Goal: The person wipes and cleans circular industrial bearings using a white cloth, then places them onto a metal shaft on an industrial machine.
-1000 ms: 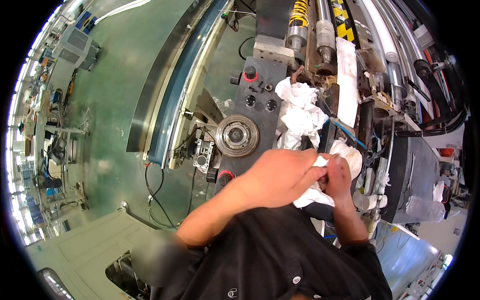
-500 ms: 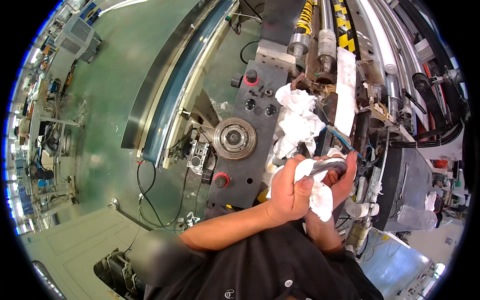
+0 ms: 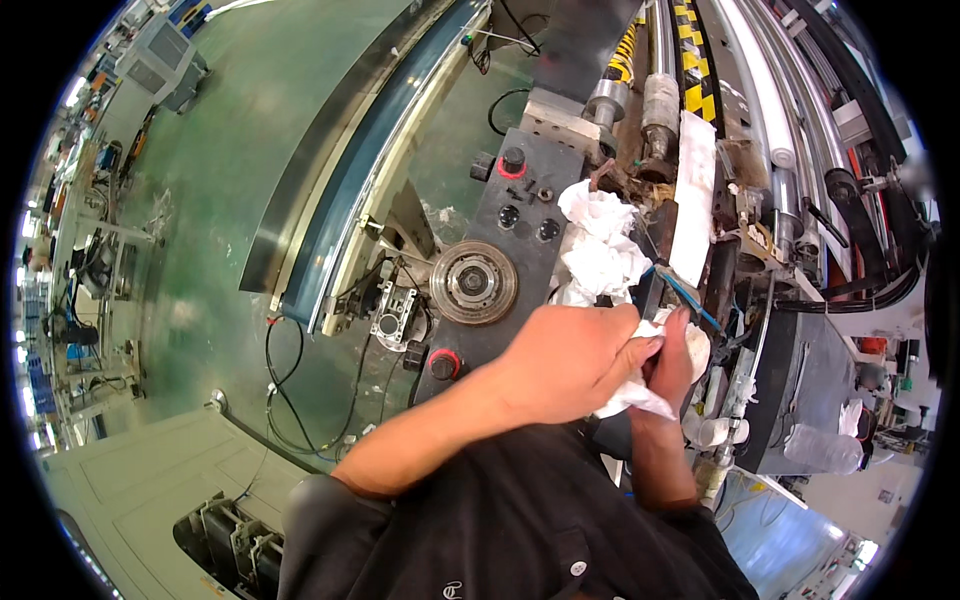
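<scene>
My left hand (image 3: 578, 362) is closed in front of my chest with a crumpled white cloth (image 3: 640, 399) in its grip; the cloth's ends stick out between the hands. Beside it, my right hand (image 3: 674, 362) is closed, fingers curled toward the cloth. Whatever it holds is hidden behind the hands. Just beyond them lies a heap of crumpled white cloths (image 3: 603, 245) on the machine. A round steel disc (image 3: 473, 283) with a ringed face sits on the dark metal plate (image 3: 520, 215) to the left of the heap.
Black knobs with red collars, one of them a far knob (image 3: 512, 161), stand up from the plate. Steel rollers (image 3: 660, 100) and a white strip (image 3: 692, 200) run away at the right. A blue conveyor belt (image 3: 360, 170) stretches along the left. A clear plastic bottle (image 3: 825, 448) lies at far right.
The dark metal ring that showed between my hands has gone out of sight behind them. My left hand has turned over with its back upward, and both hands have come closer together.
</scene>
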`<state>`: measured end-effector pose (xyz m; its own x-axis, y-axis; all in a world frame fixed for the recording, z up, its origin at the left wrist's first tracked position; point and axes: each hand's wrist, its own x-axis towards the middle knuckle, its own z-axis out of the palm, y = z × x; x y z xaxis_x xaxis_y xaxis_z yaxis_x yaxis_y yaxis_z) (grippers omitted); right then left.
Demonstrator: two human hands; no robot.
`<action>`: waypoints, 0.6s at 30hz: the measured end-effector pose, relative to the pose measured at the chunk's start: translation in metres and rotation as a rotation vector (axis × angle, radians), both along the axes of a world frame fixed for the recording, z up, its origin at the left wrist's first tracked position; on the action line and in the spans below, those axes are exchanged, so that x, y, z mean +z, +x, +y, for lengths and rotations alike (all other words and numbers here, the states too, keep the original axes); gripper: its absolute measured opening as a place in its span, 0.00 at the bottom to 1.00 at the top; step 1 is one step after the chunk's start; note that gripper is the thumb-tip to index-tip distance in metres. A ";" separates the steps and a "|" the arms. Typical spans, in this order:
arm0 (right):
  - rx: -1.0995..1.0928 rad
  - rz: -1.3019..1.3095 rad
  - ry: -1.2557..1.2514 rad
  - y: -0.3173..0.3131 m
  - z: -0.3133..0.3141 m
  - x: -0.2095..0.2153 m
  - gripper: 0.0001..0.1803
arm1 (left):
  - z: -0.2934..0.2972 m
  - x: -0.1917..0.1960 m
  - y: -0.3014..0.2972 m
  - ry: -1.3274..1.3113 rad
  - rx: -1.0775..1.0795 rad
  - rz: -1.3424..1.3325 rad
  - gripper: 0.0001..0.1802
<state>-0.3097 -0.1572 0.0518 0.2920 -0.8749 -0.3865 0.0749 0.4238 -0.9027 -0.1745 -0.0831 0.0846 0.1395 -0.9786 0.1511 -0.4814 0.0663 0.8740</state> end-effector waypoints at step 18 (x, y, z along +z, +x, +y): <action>0.247 -0.275 0.088 0.006 -0.003 0.012 0.31 | 0.014 -0.006 0.008 0.042 0.155 0.120 0.18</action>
<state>-0.3033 -0.1599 0.0640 0.5935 -0.7318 -0.3349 0.1953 0.5347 -0.8222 -0.1661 -0.0696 0.0783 0.3037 -0.9491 0.0833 -0.3748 -0.0386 0.9263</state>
